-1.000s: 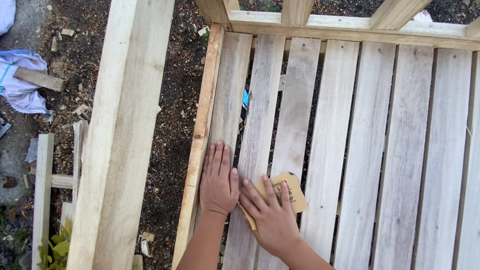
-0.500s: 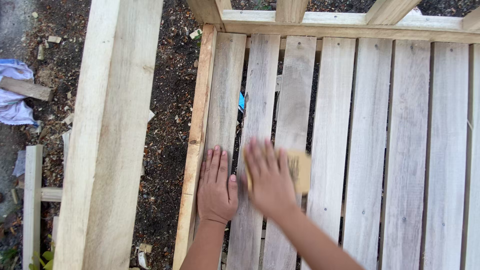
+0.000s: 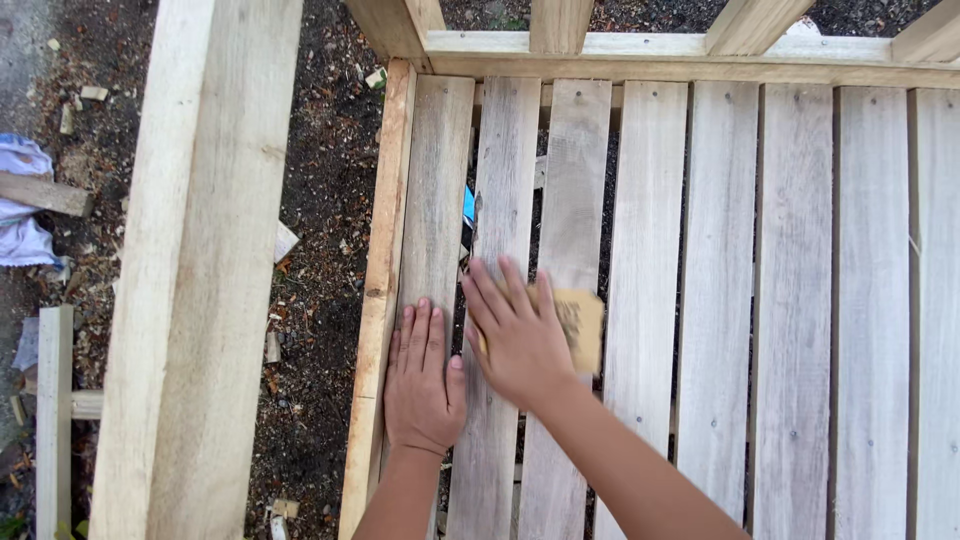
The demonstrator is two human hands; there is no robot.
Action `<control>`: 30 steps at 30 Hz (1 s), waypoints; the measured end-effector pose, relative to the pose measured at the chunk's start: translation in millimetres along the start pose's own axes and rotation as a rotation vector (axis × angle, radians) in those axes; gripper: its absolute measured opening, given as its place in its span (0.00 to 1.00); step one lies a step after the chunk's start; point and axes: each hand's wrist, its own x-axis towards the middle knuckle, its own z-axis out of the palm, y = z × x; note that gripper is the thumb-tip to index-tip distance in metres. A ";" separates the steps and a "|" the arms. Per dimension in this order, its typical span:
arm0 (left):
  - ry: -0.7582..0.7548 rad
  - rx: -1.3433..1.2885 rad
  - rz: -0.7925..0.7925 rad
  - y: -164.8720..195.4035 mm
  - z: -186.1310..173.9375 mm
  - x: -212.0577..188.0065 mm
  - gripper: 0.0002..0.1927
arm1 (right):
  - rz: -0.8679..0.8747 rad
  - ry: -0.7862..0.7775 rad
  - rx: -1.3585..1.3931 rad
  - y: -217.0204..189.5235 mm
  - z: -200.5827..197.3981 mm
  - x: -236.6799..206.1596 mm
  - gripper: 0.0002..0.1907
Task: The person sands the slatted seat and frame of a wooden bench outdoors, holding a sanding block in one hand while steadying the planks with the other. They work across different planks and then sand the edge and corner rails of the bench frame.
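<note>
Weathered grey slats (image 3: 715, 300) form the working surface, nailed side by side with narrow gaps showing dark soil beneath. Left hand (image 3: 423, 375) lies flat, fingers together, palm pressed on the outermost slat (image 3: 432, 200) beside the edge rail (image 3: 385, 260). Right hand (image 3: 515, 335) sits just at its 3 o'clock, fingers spread, palm bearing down on a tan sheet of sandpaper (image 3: 578, 325), which lies across the third slat and shows only at the hand's 2 o'clock side.

Risks, as judged: bare skin on rough timber invites splinters, particularly where fingertips cross the slat gaps; nail heads in the slats could tear the sheet or scrape a knuckle; the sheet could slide out from under the palm, since nothing pinches it.

Not determinable: how much of the sandpaper lies under the palm, and whether the thumb hooks its edge. The right hand is slightly blurred. A small blue object (image 3: 468, 205) in the gap at 12 o'clock cannot be identified. White cloth (image 3: 22, 215) at far 9 o'clock is cut off by the frame edge.
</note>
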 end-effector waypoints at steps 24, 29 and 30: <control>-0.005 -0.019 0.008 0.3 0.7 4.5 0.33 | -0.063 0.114 0.025 -41.7 -0.2 -73.1 0.36; -0.021 -0.005 0.010 0.6 1.5 1.6 0.32 | 0.069 0.023 -0.034 22.5 13.0 7.0 0.37; -0.022 0.012 0.013 -0.1 1.4 0.9 0.32 | 0.084 0.110 -0.048 33.5 9.7 31.6 0.37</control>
